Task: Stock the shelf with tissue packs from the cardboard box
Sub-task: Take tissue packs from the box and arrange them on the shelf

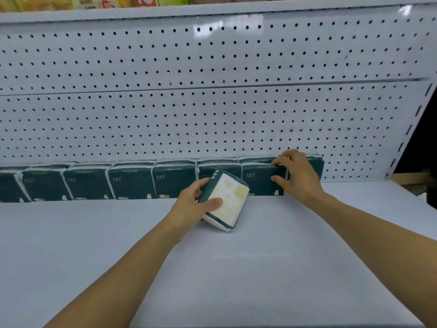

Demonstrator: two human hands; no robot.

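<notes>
Head view
Shelf (pixel 236 268): white, bare at the front, with a pegboard (pixel 212 114) standing behind it.
Row (pixel 132 182): dark green tissue packs upright along the shelf's back edge, touching side by side, from the left edge toward the right.
Left hand (pixel 191 204): grasping a pack (pixel 224 200) — thumb across its pale face, fingers curled behind; the pack is tilted, just in front of the row near mid-shelf.
Right hand (pixel 298 176): fingers curled over the top and front of the end pack (pixel 260 179) at the row's right end — grasping it.
Upper shelf: coloured goods (pixel 94 2), blurred.
</notes>
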